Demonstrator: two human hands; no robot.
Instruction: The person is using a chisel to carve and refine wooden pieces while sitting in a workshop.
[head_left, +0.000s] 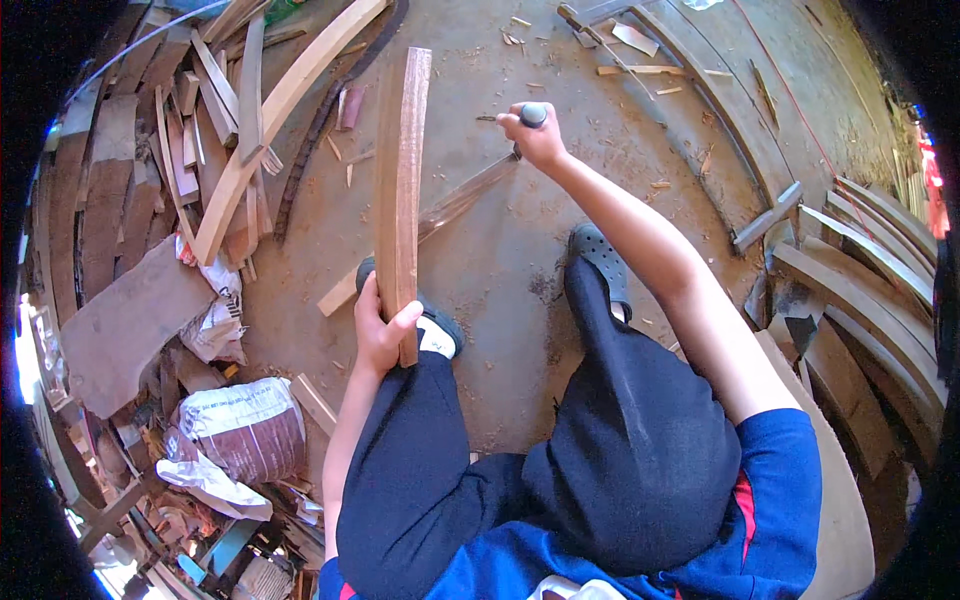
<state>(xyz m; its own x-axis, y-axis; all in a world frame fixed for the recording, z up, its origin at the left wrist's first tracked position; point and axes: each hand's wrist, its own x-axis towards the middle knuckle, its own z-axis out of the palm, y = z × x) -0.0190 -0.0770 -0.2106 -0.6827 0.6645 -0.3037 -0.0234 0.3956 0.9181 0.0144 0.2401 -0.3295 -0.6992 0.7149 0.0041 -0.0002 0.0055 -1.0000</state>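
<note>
My left hand is closed round the near end of a long, slightly curved wooden bar, which stands up and away from me above my left shoe. Farther off to the right, my right hand is a fist round a tool with a dark, rounded handle end. From below that fist a flat, brownish strip runs toward the bar; I cannot tell whether it is the tool's blade or wood. A paler piece of wood lies on the floor beside my left shoe, partly hidden behind the bar.
Planks and offcuts are heaped along the left, with a printed sack nearer me. Curved timbers and a metal-headed tool lie at the right. Wood chips dot the concrete floor. My shoes stand apart.
</note>
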